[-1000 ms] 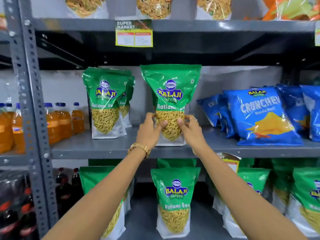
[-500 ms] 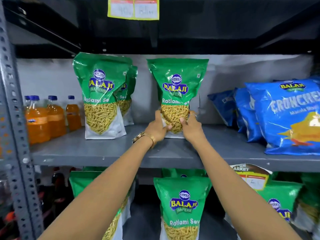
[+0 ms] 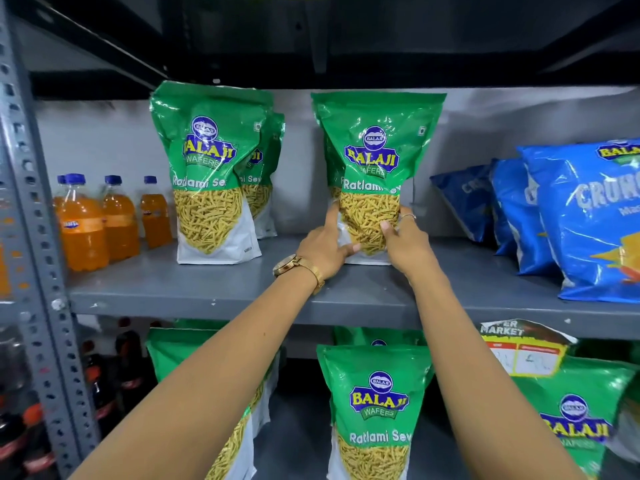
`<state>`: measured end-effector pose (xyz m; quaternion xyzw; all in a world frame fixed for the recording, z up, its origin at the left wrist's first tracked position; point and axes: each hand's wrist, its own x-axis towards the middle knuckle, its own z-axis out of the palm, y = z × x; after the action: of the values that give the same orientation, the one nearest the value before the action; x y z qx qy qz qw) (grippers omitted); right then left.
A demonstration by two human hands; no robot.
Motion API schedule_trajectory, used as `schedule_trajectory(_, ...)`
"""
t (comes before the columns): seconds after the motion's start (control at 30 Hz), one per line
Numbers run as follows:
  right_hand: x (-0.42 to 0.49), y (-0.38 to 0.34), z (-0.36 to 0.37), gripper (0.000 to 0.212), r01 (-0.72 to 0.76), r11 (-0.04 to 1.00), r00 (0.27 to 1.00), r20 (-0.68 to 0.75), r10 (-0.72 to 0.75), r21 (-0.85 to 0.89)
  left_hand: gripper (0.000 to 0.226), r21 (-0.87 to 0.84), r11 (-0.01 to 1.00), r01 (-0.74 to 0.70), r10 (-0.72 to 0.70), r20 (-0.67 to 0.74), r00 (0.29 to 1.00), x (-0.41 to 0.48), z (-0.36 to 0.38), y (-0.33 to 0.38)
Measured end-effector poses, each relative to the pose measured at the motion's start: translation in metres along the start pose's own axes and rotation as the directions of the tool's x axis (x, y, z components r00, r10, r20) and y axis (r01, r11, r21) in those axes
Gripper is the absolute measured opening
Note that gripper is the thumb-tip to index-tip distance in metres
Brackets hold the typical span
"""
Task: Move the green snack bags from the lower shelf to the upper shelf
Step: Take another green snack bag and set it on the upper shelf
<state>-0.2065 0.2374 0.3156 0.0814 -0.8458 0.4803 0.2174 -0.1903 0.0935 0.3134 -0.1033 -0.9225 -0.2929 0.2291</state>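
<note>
Clasping one green Ratlami Sev bag [image 3: 372, 174] upright on the upper shelf [image 3: 207, 292], both hands [image 3: 325, 249] [image 3: 403, 244] leave several bags [image 3: 375, 410] below unmoved.

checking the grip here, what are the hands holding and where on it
Both hands hold one upright green snack bag on the upper shelf: left hand and right hand clasp its lower part, one on each side.

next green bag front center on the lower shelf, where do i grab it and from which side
Grip the front-centre green Ratlami Sev bag by its two side edges around mid-height, coming straight in from the front. It stands upright facing you, flat and wide, with open gaps on both sides.
</note>
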Motion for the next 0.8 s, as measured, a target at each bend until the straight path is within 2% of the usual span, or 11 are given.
schedule_trajectory(0.17,-0.013,-0.002,-0.002,0.048,0.042,0.998,0.999,-0.028,-0.043,-0.052,0.091,-0.019,0.999,0.046,-0.045,0.043,0.998,-0.008,-0.006,0.002)
schedule_trajectory(0.23,-0.025,-0.006,-0.005,0.050,0.112,0.989,0.984,-0.126,-0.125,-0.099,0.099,-0.059,0.993,0.104,-0.097,0.117,0.988,-0.016,-0.014,0.004)
schedule_trajectory(0.33,-0.051,-0.013,-0.008,0.045,0.273,0.962,0.925,-0.280,-0.255,0.026,0.102,-0.086,0.989,0.121,-0.103,0.188,0.977,-0.043,-0.026,0.006)
schedule_trajectory(0.4,-0.075,-0.014,-0.003,0.038,0.367,0.916,0.888,-0.354,-0.293,0.162,0.096,-0.102,0.993,0.061,-0.054,0.075,0.996,-0.072,-0.031,0.005)
schedule_trajectory(0.47,-0.106,-0.015,0.010,0.028,0.421,0.850,0.865,-0.422,-0.271,0.317,0.082,-0.208,0.975,-0.070,0.039,-0.153,0.987,-0.104,-0.028,-0.003)
schedule_trajectory(0.53,-0.138,-0.011,0.030,0.018,0.472,0.772,0.842,-0.476,-0.252,0.427,0.063,-0.313,0.920,-0.236,0.105,-0.381,0.919,-0.137,-0.021,-0.015)
schedule_trajectory(0.6,-0.169,-0.001,0.056,0.015,0.493,0.731,0.835,-0.493,-0.246,0.472,0.044,-0.308,0.888,-0.343,0.133,-0.541,0.830,-0.168,-0.009,-0.037)
schedule_trajectory(0.7,-0.205,0.019,0.100,0.018,0.415,0.752,0.890,-0.400,-0.220,0.512,0.025,-0.310,0.879,-0.362,0.097,-0.627,0.773,-0.207,0.013,-0.084)
schedule_trajectory(0.8,-0.231,0.051,0.150,0.020,0.207,0.802,0.972,-0.212,-0.103,0.560,0.029,-0.372,0.899,-0.230,-0.079,-0.655,0.751,-0.236,0.041,-0.138)
